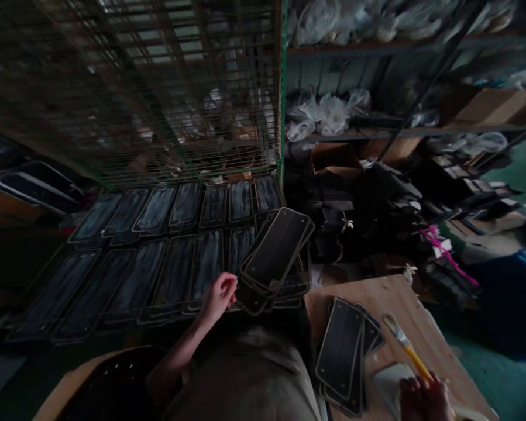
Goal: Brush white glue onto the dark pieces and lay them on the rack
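Note:
At the lower right, my right hand [425,399] is closed round the yellow handle of a paintbrush [406,345], whose bristles point away from me. Under that hand, partly hidden, is a pale flat object [392,383]. Left of the brush lies a small stack of black rounded rectangular panels [340,345] with light edges and small studs. My left hand [222,290] has its fingers curled in, with nothing visible in them. Just right of it sits a fanned pile of similar black panels [277,248]; I cannot tell if the hand touches it.
Two rows of panels with whitish streaks [146,275] cover the rack at left. A wire mesh [227,140] rises behind them. The wooden board [385,292] supports the small stack. Shelves with plastic bags [333,111], an open carton [335,156] and dark bundles stand at right.

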A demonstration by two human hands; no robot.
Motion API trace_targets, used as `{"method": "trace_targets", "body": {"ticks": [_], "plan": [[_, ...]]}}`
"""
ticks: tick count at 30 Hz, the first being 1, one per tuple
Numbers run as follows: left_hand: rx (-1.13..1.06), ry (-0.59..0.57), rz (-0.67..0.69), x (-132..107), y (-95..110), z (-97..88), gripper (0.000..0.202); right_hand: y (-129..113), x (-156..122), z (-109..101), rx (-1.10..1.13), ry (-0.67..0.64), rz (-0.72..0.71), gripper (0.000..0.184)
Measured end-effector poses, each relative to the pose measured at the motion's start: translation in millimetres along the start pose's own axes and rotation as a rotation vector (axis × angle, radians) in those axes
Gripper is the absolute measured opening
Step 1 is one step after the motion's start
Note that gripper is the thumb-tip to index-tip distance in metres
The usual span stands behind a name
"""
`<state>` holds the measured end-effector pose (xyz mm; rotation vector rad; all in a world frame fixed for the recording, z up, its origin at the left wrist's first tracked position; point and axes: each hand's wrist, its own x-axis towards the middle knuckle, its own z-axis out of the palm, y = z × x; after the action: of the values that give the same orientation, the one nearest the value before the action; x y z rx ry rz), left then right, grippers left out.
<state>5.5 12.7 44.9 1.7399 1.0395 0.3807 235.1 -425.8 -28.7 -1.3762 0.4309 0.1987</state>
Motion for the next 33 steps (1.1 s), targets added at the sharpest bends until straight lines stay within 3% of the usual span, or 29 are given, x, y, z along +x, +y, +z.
{"method": "trace_targets", "body": {"ticks": [3,5,7,10,15,21,25,28,30,33], "plan": [[0.101,-0.037,0.171,20,12,-2.1,0.021,-33,-27,93,0.188,-0.129,-0.023,0.026],[0.181,-0.087,0.289,28,20,-0.1,0.016,-43,-49,146,0.301,-0.227,0.063,0.028],[0.26,-0.181,0.384,32,27,4.6,0.014,-44,-72,187,0.363,-0.277,0.118,0.032],[0.355,-0.293,0.467,34,36,13.4,0.014,-36,-102,228,0.426,-0.317,0.132,0.032],[0.468,-0.417,0.585,34,38,21.9,0.018,-19,-128,252,0.479,-0.273,0.158,0.027],[0.666,-0.439,0.745,23,34,36.8,0.014,-22,-118,254,0.388,-0.251,0.105,0.028],[0.674,-0.43,0.795,22,30,43.4,0.019,-40,-112,270,0.195,-0.257,-0.114,0.026],[0.49,-0.403,0.683,28,30,37.5,0.016,-54,-106,287,-0.059,-0.241,-0.335,0.026],[0.4,-0.307,0.558,35,31,30.6,0.019,-59,-98,298,-0.235,-0.275,-0.497,0.028],[0.452,-0.105,0.425,45,30,20.8,0.01,-65,-78,313,-0.553,-0.393,-0.752,0.028]]}}
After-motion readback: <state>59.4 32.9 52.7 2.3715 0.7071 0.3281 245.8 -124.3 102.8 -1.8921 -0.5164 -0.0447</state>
